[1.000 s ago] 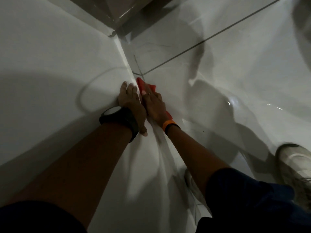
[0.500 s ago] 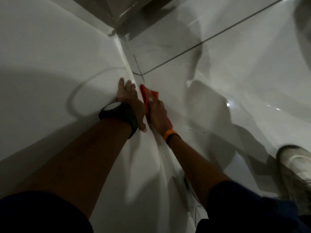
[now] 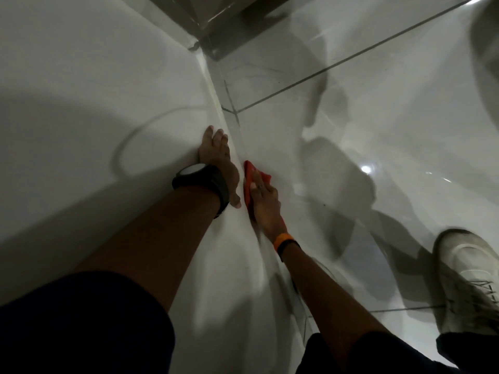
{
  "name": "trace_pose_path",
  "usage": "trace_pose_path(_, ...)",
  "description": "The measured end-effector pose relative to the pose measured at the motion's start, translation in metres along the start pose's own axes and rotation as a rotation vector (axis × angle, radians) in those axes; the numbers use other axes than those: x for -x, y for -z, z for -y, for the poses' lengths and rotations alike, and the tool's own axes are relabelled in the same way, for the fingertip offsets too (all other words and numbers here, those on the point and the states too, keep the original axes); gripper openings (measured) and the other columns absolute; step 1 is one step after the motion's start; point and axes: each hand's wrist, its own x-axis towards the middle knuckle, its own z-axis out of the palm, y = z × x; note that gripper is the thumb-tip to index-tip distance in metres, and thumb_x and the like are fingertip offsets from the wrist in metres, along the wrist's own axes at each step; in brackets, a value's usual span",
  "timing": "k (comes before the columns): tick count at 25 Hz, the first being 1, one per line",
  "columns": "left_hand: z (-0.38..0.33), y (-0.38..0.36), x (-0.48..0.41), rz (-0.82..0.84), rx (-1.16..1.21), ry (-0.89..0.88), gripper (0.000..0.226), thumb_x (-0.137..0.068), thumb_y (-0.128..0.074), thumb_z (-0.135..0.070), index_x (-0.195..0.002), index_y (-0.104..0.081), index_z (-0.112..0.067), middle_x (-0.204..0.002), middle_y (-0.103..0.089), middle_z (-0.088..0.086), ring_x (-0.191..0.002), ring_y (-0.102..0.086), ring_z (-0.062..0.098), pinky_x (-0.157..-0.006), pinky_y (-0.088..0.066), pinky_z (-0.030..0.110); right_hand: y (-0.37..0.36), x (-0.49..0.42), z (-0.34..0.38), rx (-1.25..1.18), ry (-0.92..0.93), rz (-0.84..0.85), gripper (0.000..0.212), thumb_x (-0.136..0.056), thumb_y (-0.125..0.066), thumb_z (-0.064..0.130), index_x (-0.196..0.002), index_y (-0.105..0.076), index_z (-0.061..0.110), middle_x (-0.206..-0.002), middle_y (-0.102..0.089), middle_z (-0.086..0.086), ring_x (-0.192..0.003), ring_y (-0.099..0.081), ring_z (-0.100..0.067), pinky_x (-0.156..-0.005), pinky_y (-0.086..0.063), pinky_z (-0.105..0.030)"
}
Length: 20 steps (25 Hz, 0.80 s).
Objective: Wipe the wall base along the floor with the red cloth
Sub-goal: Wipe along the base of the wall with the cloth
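The red cloth (image 3: 249,176) lies pressed against the wall base (image 3: 216,99) where the white wall meets the glossy floor. My right hand (image 3: 266,205), with an orange band at the wrist, is flat on the cloth and covers most of it; only its far end and right corner show. My left hand (image 3: 217,155), with a black watch on the wrist, rests flat on the wall just left of the seam, fingers spread, holding nothing. It sits slightly beyond the right hand.
The white wall (image 3: 81,103) fills the left side. Glossy white floor tiles (image 3: 378,103) with dark grout lines fill the right. A dark door frame or cabinet foot (image 3: 216,47) stands at the far corner. My white shoe (image 3: 464,279) is on the floor at right.
My right hand has slid the red cloth back toward me along the wall base. My left hand has stayed on the wall, so the cloth now sits nearer than its fingertips.
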Motion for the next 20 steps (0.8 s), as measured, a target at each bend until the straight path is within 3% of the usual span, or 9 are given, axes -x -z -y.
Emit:
trace_pose_path(6, -0.025, -0.007, 0.01, 0.005, -0.015, -0.012, 0.129, -0.081, -0.039, -0.092, -0.164, 0.003, -0.003, -0.17, 0.012, 0.023, -0.16, 0.014, 0.038, -0.129, 0.009, 0.055, 0.007, -0.025, 0.004, 0.017, 0.066, 0.056, 0.051, -0.112, -0.024, 0.045, -0.163, -0.018, 0.04, -0.17, -0.03, -0.008, -0.155, -0.028, -0.035, -0.127, -0.019, -0.064)
trace_pose_path(11, -0.041, -0.017, 0.027, 0.009, -0.023, -0.01, 0.13, -0.08, -0.037, -0.093, -0.164, 0.003, -0.002, -0.17, 0.012, 0.023, -0.16, 0.014, 0.038, -0.128, 0.009, 0.056, -0.002, 0.044, -0.053, 0.025, -0.18, -0.015, 0.056, -0.106, -0.024, 0.056, -0.161, -0.02, 0.044, -0.169, -0.027, -0.014, -0.155, -0.025, -0.041, -0.128, -0.01, -0.065)
trace_pose_path(16, -0.079, -0.029, 0.036, 0.0, -0.036, -0.043, 0.132, -0.078, -0.036, -0.095, -0.164, 0.002, -0.002, -0.171, 0.01, 0.022, -0.16, 0.013, 0.037, -0.128, 0.009, 0.056, 0.007, 0.012, -0.041, -0.01, 0.006, 0.029, 0.052, -0.11, -0.032, 0.044, -0.161, -0.025, 0.038, -0.168, -0.035, -0.009, -0.155, -0.031, -0.035, -0.127, -0.021, -0.064)
trace_pose_path(20, -0.097, -0.034, 0.044, -0.01, -0.015, -0.042, 0.133, -0.078, -0.039, -0.094, -0.164, 0.004, 0.0, -0.171, 0.01, 0.022, -0.161, 0.012, 0.036, -0.128, 0.01, 0.055, 0.001, 0.063, -0.079, 0.069, -0.156, -0.003, 0.055, -0.111, -0.031, 0.045, -0.163, -0.017, 0.036, -0.169, -0.028, -0.015, -0.155, -0.026, -0.04, -0.126, -0.014, -0.068)
